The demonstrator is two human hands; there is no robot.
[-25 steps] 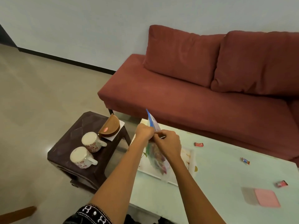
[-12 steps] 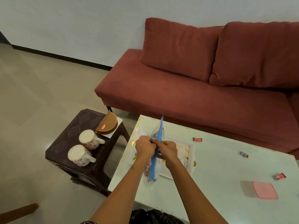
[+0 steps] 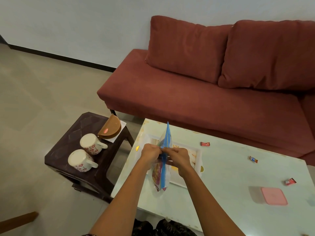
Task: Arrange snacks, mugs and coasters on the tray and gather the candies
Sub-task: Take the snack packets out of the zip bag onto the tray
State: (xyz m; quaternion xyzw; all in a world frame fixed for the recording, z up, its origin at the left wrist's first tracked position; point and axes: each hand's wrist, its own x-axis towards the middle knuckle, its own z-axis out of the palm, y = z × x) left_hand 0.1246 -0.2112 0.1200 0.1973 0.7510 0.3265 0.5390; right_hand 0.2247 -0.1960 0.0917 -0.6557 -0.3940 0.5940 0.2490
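Both hands were up over the white tray (image 3: 197, 156), pinching the same snack bag (image 3: 164, 174) between them. The left hand (image 3: 150, 153) had its fingers curled onto the bag's top edge from one side, and the right hand (image 3: 178, 157) did the same from the other side, so the two were practically touching at the blue seal strip. The bag hung edge-on, its colourful contents visible through the clear plastic, with the bottom end down near the tray's front rim.

The tray sat on the pale tabletop (image 3: 230, 169). Three wrapped candies were scattered to the right of it: a red one (image 3: 205, 143) nearest the sofa (image 3: 204, 103), an orange-and-blue one (image 3: 253, 159) further right, and another red one (image 3: 290, 181) beyond that. A pink-lidded container (image 3: 273, 196) sat near that last candy.

Over on the dark side table (image 3: 102, 172) to the left, two floral mugs (image 3: 86, 160) stood side by side, and a brown half-round coaster holder (image 3: 110, 128) was just behind them.
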